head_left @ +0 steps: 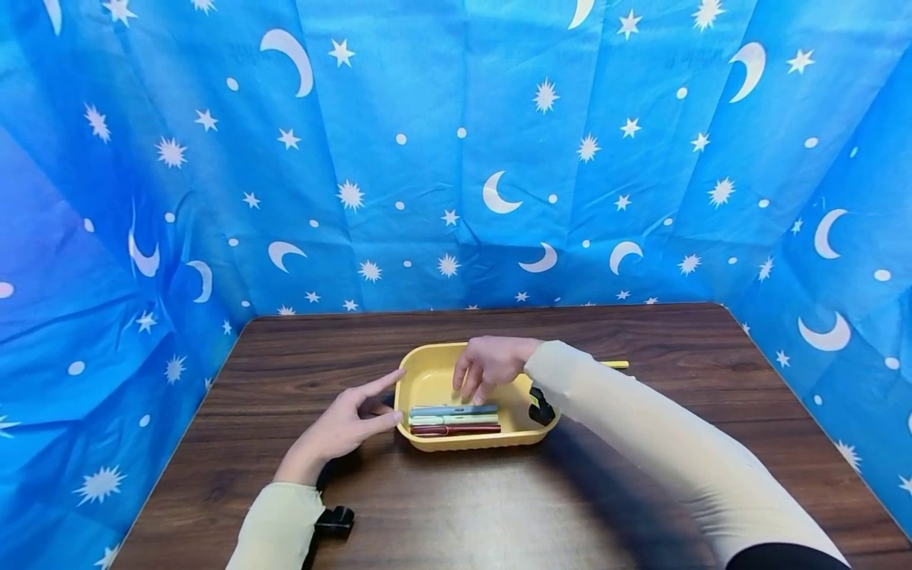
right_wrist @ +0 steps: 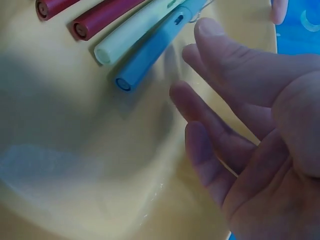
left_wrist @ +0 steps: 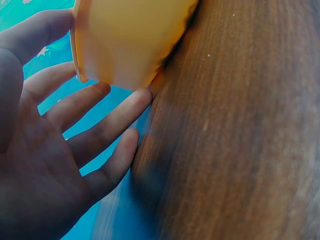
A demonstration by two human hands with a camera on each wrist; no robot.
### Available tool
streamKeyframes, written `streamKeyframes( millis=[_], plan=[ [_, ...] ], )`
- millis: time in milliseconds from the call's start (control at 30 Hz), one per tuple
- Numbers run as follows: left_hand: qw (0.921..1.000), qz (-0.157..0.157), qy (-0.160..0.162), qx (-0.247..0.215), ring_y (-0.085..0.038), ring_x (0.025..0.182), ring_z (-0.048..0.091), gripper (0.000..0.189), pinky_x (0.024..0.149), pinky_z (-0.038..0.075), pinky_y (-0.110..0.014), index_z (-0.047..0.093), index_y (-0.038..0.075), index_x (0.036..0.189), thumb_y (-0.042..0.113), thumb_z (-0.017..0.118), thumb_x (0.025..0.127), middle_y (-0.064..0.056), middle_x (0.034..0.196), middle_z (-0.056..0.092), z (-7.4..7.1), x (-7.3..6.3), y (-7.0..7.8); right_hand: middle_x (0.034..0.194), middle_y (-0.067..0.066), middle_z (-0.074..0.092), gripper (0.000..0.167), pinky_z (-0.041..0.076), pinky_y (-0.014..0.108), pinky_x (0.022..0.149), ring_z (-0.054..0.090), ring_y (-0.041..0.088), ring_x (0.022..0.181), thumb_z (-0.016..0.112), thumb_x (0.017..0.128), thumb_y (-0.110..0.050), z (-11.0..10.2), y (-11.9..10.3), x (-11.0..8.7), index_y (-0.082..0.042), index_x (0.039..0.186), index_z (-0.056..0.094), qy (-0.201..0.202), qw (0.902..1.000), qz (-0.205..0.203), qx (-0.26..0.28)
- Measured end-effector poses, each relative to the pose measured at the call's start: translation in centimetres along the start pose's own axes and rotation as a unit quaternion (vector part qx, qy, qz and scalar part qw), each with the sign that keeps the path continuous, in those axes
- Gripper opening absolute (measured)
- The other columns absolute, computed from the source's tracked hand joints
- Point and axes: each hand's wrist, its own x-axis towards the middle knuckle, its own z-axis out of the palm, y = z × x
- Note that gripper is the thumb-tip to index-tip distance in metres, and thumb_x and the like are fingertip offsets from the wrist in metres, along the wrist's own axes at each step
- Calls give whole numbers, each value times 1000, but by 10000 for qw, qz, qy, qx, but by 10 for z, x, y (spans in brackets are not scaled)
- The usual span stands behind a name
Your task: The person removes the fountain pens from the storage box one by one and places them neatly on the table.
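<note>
— At the yellow tray (head_left: pixel 432 377), left end?
— Left hand (head_left: pixel 345 423): fingers extended, touching it.
— Inside?
— Four pens (head_left: pixel 454 419), side by side, toward near wall.
— Right hand (head_left: pixel 492 366)?
— Above tray floor, fingers loosely bent, holding nothing.
— Far right?
— Yellow stick (head_left: pixel 616 365), partly behind sleeve (head_left: pixel 641 419).

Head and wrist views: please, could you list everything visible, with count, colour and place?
Rounded rectangular tray: 1, yellow, on the table.
Slim red pens: 2, dark red, in the tray.
Slim pale-green pen: 1, pale green, in the tray.
Slim blue pen: 1, blue, in the tray.
Thin object: 1, yellow, on the table, partly hidden.
Wood-grain table: 1, brown, under the tray.
Star-and-moon cloth: count unclear, blue and white, behind the table.
Small wrist devices: 2, black, one per wrist.
Long sleeves: 2, cream, on the forearms.
Left hand: 1, at the tray's left end.
Right hand: 1, over the tray.
</note>
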Motion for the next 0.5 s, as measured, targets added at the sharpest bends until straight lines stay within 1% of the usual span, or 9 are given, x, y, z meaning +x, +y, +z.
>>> streamKeyframes(
  millis=[133, 167, 233, 300, 333, 400, 433, 467, 500],
  plan=[
    [10000, 86, -14, -26, -18, 107, 71, 69, 89, 56, -29, 42, 14, 163, 29, 72, 102, -17, 157, 52, 0, 1, 0, 108, 8, 80, 33, 55, 34, 100, 76, 15, 101, 82, 88, 4, 2, 2, 0, -4, 119, 76, -101, 9999, 134, 31],
    [10000, 63, -2, -48, -18, 107, 71, 69, 88, 56, -28, 43, 15, 162, 29, 72, 102, -16, 157, 52, 1, 1, -1, 108, 9, 80, 34, 56, 32, 98, 76, 15, 99, 82, 87, 5, 2, 2, 0, -4, 119, 76, -106, 9998, 163, 2],
    [9999, 80, 0, -65, -18, 106, 71, 69, 87, 57, -28, 42, 13, 162, 28, 73, 102, -17, 156, 52, 1, 1, -1, 107, 12, 80, 33, 57, 30, 94, 75, 16, 96, 82, 86, 8, 2, 3, 0, -1, 118, 76, -108, 9995, 252, 122],
    [9999, 109, -19, -73, -18, 106, 71, 70, 87, 57, -28, 42, 12, 162, 28, 72, 102, -18, 156, 53, 0, 1, -2, 106, 17, 79, 32, 59, 30, 90, 75, 19, 90, 79, 87, 12, 3, 4, 0, 3, 118, 75, -106, 9980, 396, 475],
    [9999, 90, -17, -76, -18, 106, 71, 70, 87, 57, -28, 42, 13, 162, 28, 72, 102, -17, 155, 54, 0, 1, -2, 105, 19, 78, 29, 60, 32, 87, 74, 20, 87, 74, 90, 12, 4, 4, 0, 5, 118, 75, -80, 9958, 513, 758],
    [10000, 58, -21, -69, -17, 106, 71, 70, 87, 57, -28, 42, 14, 162, 28, 73, 102, -16, 155, 54, 0, 1, -1, 103, 23, 76, 27, 62, 35, 82, 72, 22, 83, 68, 92, 16, 6, 5, 1, 8, 117, 73, -21, 9896, 704, 1254],
    [10000, 44, -23, -78, -17, 106, 71, 70, 87, 57, -28, 42, 15, 163, 29, 73, 102, -16, 154, 55, 0, 1, -1, 101, 23, 76, 27, 62, 35, 80, 71, 22, 81, 68, 92, 17, 7, 6, 1, 9, 116, 73, 14, 9884, 753, 1322],
    [10000, 49, -29, -70, -17, 106, 71, 70, 87, 57, -28, 42, 15, 163, 29, 73, 102, -16, 154, 55, 0, 1, -1, 100, 25, 75, 25, 62, 37, 79, 71, 23, 79, 65, 94, 17, 8, 6, 2, 10, 117, 73, 34, 9848, 830, 1527],
    [10000, 51, -33, -71, -18, 106, 71, 69, 87, 57, -28, 42, 15, 163, 29, 72, 102, -16, 154, 55, 0, 1, -2, 99, 24, 75, 25, 63, 37, 78, 71, 23, 80, 65, 93, 17, 8, 7, 2, 10, 116, 73, 55, 9847, 853, 1517]
  ],
)
